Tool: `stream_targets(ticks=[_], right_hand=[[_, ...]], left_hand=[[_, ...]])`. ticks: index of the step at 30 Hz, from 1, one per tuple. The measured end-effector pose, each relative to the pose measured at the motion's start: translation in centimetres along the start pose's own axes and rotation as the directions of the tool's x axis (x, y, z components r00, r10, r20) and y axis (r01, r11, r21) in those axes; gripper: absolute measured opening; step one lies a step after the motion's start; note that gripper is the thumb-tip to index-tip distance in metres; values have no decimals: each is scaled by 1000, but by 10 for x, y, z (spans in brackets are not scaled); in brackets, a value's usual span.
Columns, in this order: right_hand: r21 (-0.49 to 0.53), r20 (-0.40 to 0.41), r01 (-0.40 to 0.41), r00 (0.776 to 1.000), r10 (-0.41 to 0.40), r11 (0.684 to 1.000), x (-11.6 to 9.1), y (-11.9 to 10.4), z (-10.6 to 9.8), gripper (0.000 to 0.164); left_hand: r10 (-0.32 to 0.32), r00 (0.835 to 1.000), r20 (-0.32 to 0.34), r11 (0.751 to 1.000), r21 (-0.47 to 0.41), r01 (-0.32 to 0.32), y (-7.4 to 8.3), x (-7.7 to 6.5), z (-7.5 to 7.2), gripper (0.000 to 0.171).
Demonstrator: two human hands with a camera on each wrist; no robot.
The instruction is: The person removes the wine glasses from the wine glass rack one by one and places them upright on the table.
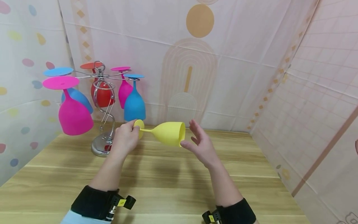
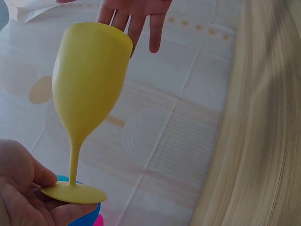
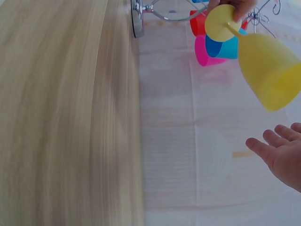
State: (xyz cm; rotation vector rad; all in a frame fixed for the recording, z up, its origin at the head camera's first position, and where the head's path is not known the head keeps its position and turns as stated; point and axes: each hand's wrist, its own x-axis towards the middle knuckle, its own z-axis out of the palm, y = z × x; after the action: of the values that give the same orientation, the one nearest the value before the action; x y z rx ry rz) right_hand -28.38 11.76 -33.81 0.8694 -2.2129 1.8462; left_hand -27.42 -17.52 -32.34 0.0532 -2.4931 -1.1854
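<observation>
A yellow goblet [image 1: 167, 133] lies sideways in the air above the table, its mouth facing right. My left hand [image 1: 126, 137] pinches its round foot between thumb and fingers, as the left wrist view also shows at the goblet's base [image 2: 75, 193]. Just past the rim, my right hand [image 1: 202, 144] is held with fingers extended and apart. In the right wrist view a gap separates the right hand [image 3: 282, 153] from the goblet [image 3: 268, 70]; it holds nothing.
Left of the hands stands a chrome glass rack [image 1: 102, 144]. Upside down on it hang a near pink goblet [image 1: 75, 115], a blue goblet [image 1: 135, 105], a red goblet [image 1: 104, 96] and others. Patterned cloth [image 1: 237, 62] backs the wooden table [image 1: 167, 199].
</observation>
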Motion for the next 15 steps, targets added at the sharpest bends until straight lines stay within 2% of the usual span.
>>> stream_targets(ticks=[5,15], right_hand=[[1,5,17,1000,-17,1000,-1,-2,3,98],[53,19,32,999,-33,998,-4,-2,4,102]], left_hand=[[-35,999,39,999,-31,36,2,-2,0,44],[-15,1000,22,999,-50,16,1,-3,9,33]])
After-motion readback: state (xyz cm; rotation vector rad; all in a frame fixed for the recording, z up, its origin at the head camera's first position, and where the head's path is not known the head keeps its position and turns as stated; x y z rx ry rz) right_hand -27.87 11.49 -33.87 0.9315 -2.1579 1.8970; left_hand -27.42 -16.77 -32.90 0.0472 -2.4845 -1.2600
